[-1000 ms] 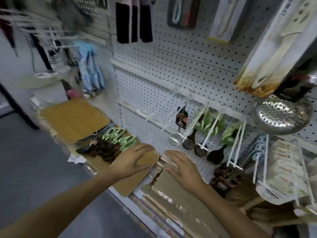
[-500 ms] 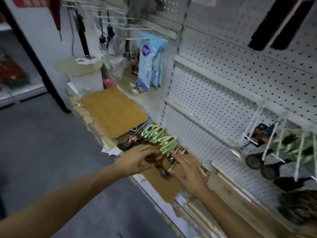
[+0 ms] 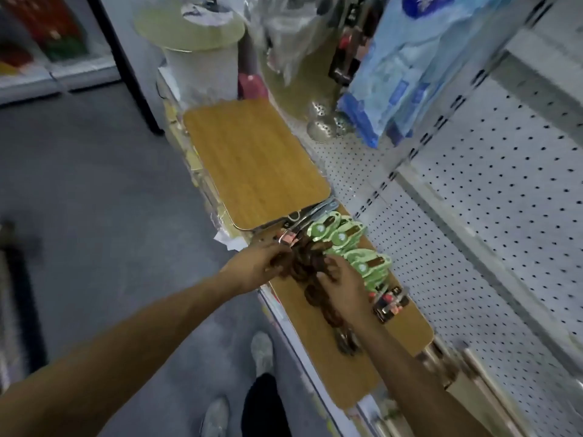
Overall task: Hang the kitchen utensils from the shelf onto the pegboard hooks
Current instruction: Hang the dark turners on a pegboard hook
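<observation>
View: your head has swung left and down, off the hooks.
Hands: your left hand (image 3: 255, 268) and right hand (image 3: 342, 287) now reach into the dark wooden utensils (image 3: 310, 263).

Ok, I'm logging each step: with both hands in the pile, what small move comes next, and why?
Probably lift one dark wooden utensil clear: both the left hand and right hand already curl onto the tangled pile, none yet raised toward the pegboard.

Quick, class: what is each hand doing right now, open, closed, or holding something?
Left hand: grips the dark wooden spoons piled on the shelf.
Right hand: fingers curled over the same spoons; firm grip cannot be told.
</observation>
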`<state>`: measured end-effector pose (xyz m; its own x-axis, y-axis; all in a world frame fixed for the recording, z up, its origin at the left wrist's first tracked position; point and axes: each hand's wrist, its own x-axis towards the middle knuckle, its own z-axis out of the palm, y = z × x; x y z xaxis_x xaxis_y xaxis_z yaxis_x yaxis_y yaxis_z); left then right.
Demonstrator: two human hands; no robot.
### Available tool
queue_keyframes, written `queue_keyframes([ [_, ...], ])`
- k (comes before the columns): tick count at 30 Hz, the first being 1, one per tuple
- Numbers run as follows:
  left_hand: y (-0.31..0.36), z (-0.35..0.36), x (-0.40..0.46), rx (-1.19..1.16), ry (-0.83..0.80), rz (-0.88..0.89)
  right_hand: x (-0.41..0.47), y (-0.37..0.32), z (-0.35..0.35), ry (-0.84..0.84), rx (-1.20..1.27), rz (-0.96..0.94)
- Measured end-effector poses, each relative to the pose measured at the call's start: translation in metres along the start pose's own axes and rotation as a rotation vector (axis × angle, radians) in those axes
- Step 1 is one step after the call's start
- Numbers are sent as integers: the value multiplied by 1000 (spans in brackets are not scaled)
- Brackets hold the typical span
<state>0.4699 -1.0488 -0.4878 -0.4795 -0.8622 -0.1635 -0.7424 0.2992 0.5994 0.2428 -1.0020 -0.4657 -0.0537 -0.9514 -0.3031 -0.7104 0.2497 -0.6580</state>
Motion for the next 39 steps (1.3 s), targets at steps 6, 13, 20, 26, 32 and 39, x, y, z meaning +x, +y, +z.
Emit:
queue_keyframes([
  [6, -93, 56, 108, -64, 7, -152, 151, 21, 70, -11, 287, 264],
  [13, -157, 128, 208, -109, -67, -240, 261, 61, 145, 6, 484, 441],
  [20, -173, 179, 237, -94, 34, -316, 304, 68, 164, 86, 627, 661],
  [26, -172, 173, 233, -297, 60, -335, 296, 70, 166, 119, 725, 775],
  [32, -151, 148, 212, -467, 42, -204, 252, 70, 154, 212, 803, 768],
  [39, -80, 100, 162, -489, 50, -128, 172, 39, 109, 345, 663, 578],
])
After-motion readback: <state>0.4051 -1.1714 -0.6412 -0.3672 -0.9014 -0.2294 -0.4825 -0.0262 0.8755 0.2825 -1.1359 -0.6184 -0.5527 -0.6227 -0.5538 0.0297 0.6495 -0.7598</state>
